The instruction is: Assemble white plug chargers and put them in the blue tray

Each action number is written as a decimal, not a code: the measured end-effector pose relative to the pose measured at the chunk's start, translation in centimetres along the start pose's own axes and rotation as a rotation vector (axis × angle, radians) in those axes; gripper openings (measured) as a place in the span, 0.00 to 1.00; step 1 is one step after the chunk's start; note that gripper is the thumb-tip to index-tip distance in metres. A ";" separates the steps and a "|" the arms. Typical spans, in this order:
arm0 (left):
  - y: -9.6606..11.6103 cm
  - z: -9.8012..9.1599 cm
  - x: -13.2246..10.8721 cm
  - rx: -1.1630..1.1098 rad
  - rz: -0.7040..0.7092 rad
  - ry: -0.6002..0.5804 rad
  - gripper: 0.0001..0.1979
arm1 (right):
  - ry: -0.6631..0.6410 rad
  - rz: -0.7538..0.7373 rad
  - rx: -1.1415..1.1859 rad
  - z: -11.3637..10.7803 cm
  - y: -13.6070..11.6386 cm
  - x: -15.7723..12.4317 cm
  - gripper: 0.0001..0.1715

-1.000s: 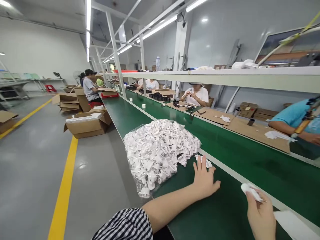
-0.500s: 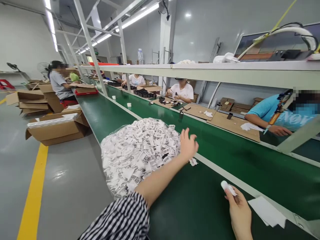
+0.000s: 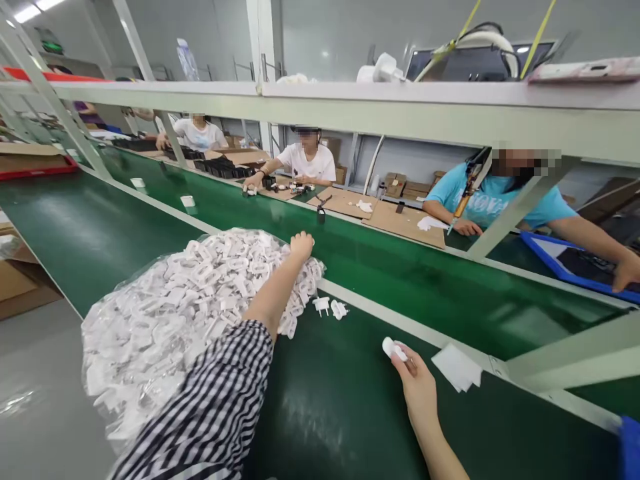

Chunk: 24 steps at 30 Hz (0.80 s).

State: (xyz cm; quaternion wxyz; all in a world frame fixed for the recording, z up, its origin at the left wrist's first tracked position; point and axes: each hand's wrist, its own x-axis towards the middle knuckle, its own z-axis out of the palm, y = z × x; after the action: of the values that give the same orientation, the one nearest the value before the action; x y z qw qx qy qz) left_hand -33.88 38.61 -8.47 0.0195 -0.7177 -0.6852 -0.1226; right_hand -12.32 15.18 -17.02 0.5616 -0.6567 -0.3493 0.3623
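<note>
My left hand (image 3: pixel 302 247) reaches over the far edge of a big heap of white plastic plug parts (image 3: pixel 210 280) in a clear plastic bag. Its fingers are curled closed; a white speck shows at the fingertips, too small to name. Nearer to me, my right hand (image 3: pixel 414 373) grips a white plug part (image 3: pixel 391 348) with a rounded end between thumb and fingers. Between the hands, two loose plug pieces with pins (image 3: pixel 330 307) lie on the green bench surface (image 3: pixel 320 413). White paper sheets (image 3: pixel 457 368) lie just right of my right hand.
A pale rail (image 3: pixel 380 311) divides my side from the green conveyor belt (image 3: pixel 380 267), which carries white pieces (image 3: pixel 188 201). Several co-workers sit across it behind cardboard mats (image 3: pixel 405 223). A shelf beam (image 3: pixel 350 110) crosses overhead, and a slanted post (image 3: pixel 530 213) stands at right.
My view has swung to the right. The left hand, spread above the pile's right side before, is now closed at its far edge. My right hand still holds the white plug part.
</note>
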 end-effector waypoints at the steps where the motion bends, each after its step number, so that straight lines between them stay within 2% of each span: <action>1: 0.4 -0.6 -0.9 0.000 0.045 0.022 0.15 | 0.004 -0.014 0.026 0.0 0.0 -0.1 0.25; 3: 1.2 -2.1 -3.5 -0.016 0.147 0.045 0.17 | -0.022 -0.027 0.099 0.0 -0.1 -0.4 0.24; 5: 1.6 -3.3 -7.4 -0.042 0.283 0.026 0.18 | -0.103 0.000 0.185 -0.2 -0.2 -0.5 0.23; 6: 1.6 -3.8 -9.8 -0.053 0.358 -0.004 0.18 | -0.153 0.027 0.225 -0.2 -0.3 -0.5 0.23; 9: 1.4 -3.9 -18.3 -0.082 0.575 -0.209 0.14 | -0.260 0.117 0.304 -0.3 -0.7 -0.9 0.24; 12: 0.9 -2.0 -25.9 -0.149 0.523 -0.338 0.13 | -0.330 0.143 0.291 0.3 -1.3 -1.9 0.23; 14: 0.6 -0.3 -29.0 -0.318 0.453 -0.342 0.14 | -0.381 0.093 0.172 0.8 -1.8 -3.0 0.21; 16: 0.4 1.3 -30.4 -0.553 0.320 -0.297 0.19 | -0.437 -0.035 -0.022 1.4 -2.2 -4.4 0.19; 19: 0.3 2.9 -30.9 -0.873 0.102 -0.246 0.26 | -0.509 -0.315 -0.357 2.1 -2.7 -6.9 0.14; 21: 0.3 3.4 -30.9 -1.000 0.044 -0.233 0.25 | -0.542 -0.450 -0.563 2.4 -2.9 -8.4 0.12; 24: 0.3 3.8 -31.1 -1.069 0.035 -0.202 0.22 | -0.575 -0.533 -0.786 2.8 -2.9 -9.9 0.14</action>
State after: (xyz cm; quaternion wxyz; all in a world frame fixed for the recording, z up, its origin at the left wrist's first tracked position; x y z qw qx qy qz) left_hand -33.95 8.91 -18.37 -0.4122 -0.6470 -0.5139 -0.3841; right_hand -19.83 8.36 -13.64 0.2284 -0.5804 -0.7516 0.2147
